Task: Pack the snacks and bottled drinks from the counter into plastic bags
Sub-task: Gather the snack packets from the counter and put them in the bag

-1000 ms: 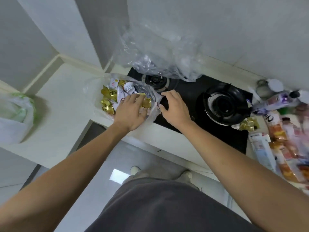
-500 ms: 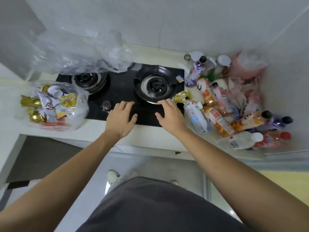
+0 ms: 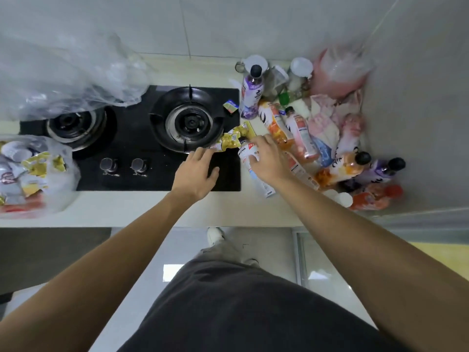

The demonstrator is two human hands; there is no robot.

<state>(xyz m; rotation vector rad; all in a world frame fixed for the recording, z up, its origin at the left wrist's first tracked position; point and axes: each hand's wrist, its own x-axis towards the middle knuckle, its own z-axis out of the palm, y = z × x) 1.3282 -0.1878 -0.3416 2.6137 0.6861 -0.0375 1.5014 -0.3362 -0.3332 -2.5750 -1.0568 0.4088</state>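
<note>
white counter [image 3: 142,207] holds the stove; bottles [image 3: 299,133] lie heaped at its right end. your right hand [image 3: 266,161] curls around the white bottle [image 3: 250,158] to lift it, your left hand [image 3: 195,174] reaches relaxed toward the gold snack [image 3: 229,141]. the filled bag [image 3: 33,174] waits far left.

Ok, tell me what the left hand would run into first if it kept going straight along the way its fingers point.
Most likely the gold snack packet at the burner's edge: the left hand points up and right over the stove, fingertips just short of it. Height above the glass is unclear, so contact isn't certain.
</note>
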